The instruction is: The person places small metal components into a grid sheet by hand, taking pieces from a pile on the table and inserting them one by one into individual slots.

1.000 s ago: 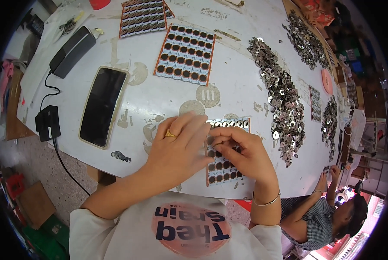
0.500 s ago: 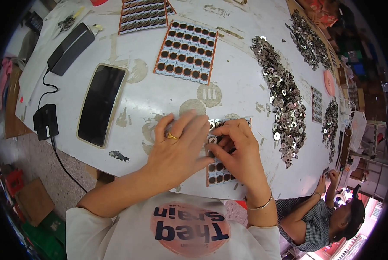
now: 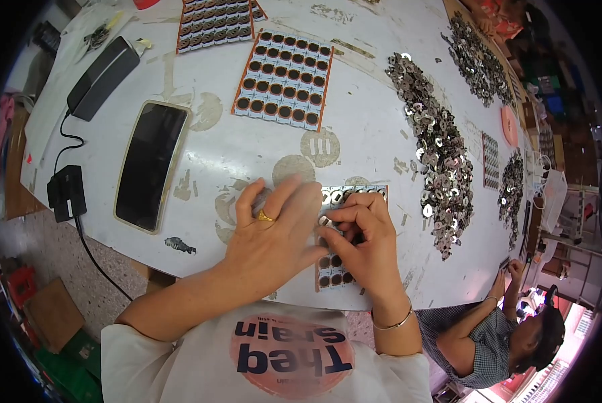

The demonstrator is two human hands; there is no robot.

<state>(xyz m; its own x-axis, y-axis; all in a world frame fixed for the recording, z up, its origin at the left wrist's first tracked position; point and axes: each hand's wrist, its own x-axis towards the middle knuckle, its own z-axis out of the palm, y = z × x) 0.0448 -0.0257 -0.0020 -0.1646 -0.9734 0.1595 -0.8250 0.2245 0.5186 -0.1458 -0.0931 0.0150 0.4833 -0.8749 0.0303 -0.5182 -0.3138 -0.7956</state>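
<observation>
A card (image 3: pixel 329 277) with rows of round dark spots lies in front of me, partly covered by my hands. Shiny small metal pieces (image 3: pixel 337 195) sit along its far row. My right hand (image 3: pixel 368 238) is over the card, thumb and index finger pinched on a small metal piece (image 3: pixel 326 221). At the card's left edge is my left hand (image 3: pixel 274 221), a ring on one finger. Its fingers are stretched out and apart, somewhat blurred, and I see nothing held in them. Whether its fingertips touch the card I cannot tell.
A long heap of metal pieces (image 3: pixel 442 161) lies to the right, with further heaps (image 3: pixel 479 60) beyond. Another spotted card (image 3: pixel 284 80) lies ahead. On the left are a phone (image 3: pixel 152 168) and a cabled black device (image 3: pixel 104 78). A co-worker (image 3: pixel 475 342) sits at the right.
The view has shifted slightly. My right hand has moved a little nearer to me, showing more of the card's far row; my left hand stays about where it was.
</observation>
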